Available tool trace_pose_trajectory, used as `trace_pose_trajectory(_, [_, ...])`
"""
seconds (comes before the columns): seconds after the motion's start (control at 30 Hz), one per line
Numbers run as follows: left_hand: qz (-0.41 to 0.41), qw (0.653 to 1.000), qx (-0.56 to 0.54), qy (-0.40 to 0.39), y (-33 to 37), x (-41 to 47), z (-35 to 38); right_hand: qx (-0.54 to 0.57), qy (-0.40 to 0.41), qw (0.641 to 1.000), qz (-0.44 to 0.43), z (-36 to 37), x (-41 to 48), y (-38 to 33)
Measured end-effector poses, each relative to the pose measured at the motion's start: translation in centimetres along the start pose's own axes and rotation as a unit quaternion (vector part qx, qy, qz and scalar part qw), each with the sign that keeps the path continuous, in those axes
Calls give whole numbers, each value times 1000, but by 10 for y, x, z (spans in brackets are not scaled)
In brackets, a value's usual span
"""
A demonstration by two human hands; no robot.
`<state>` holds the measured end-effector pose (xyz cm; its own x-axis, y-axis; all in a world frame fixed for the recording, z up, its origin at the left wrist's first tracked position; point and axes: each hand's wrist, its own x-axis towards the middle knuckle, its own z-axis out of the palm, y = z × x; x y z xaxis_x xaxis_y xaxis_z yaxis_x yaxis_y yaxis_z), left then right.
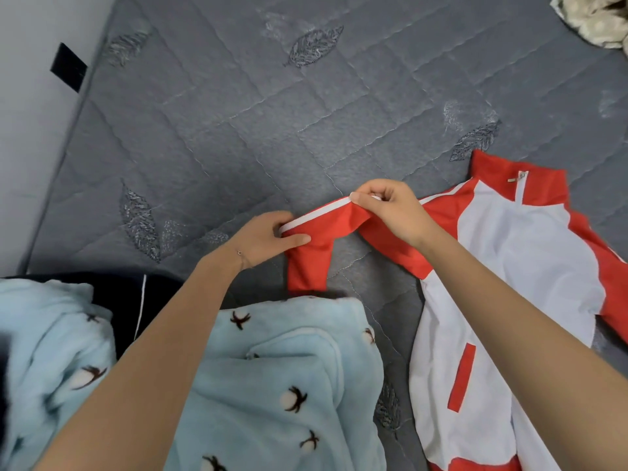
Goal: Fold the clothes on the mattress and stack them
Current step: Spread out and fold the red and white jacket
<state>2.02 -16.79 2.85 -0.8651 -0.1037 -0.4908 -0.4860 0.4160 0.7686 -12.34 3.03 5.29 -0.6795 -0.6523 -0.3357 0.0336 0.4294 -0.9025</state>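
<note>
jacket (pixel 516 253) sleeve, smooth red-white, pinched by both hands' fingers (pixel 362 197).

Two bare forearms are seen, the left forearm (pixel 163 351) and the right forearm (pixel 516 321), both left uncovered down to the lower edge of the view. A thin fine-chain bracelet (pixel 240 253) with one small ring-shaped charm is worn at the left wrist. The left hand (pixel 268 236) and the right hand (pixel 390 209) are bare, and the fingernails appear to be kept short.
</note>
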Motion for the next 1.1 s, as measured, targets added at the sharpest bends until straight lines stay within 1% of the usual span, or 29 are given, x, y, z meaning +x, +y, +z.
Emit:
trace_pose_trajectory(0.07, [23, 998, -33, 44, 1, -5, -7, -2, 23, 1000, 10, 1, 2, 3])
trace_pose_trajectory(0.13, [42, 995, -34, 79, 2, -9, -14, -3, 35, 999, 19, 4, 3, 6])
trace_pose_trajectory(0.27, [35, 990, -19, 135, -3, -13, -29, -3, 32, 999, 29, 10, 5, 10])
trace_pose_trajectory(0.4, [24, 971, 44, 235, -17, -13, -45, -20, 6, 999, 36, 20, 12, 8])
trace_pose_trajectory(0.47, [2, 954, 113, 277, -24, -7, -48, -58, 31, 998, 23, 30, 18, 6])
trace_pose_trajectory(0.5, [-1, 946, 148, 289, -28, -2, -48, -98, 52, 994, 14, 35, 22, 7])
trace_pose_trajectory(0.53, [-3, 940, 175, 293, -33, 3, -47, -155, 67, 986, 8, 40, 25, 8])
trace_pose_trajectory(0.6, [-25, 934, 208, 290, -43, 14, -42, -281, 76, 957, 6, 49, 29, 12])
trace_pose_trajectory(0.67, [-46, 933, 226, 276, -49, 19, -35, -348, 77, 934, 7, 54, 30, 18])
trace_pose_trajectory(0.93, [-11, 919, 300, 255, -28, 22, 6, -427, 96, 899, -18, 43, 5, 36])
trace_pose_trajectory(1.1, [12, 910, 333, 249, 1, 28, 32, -447, 104, 889, -9, 16, -18, 46])
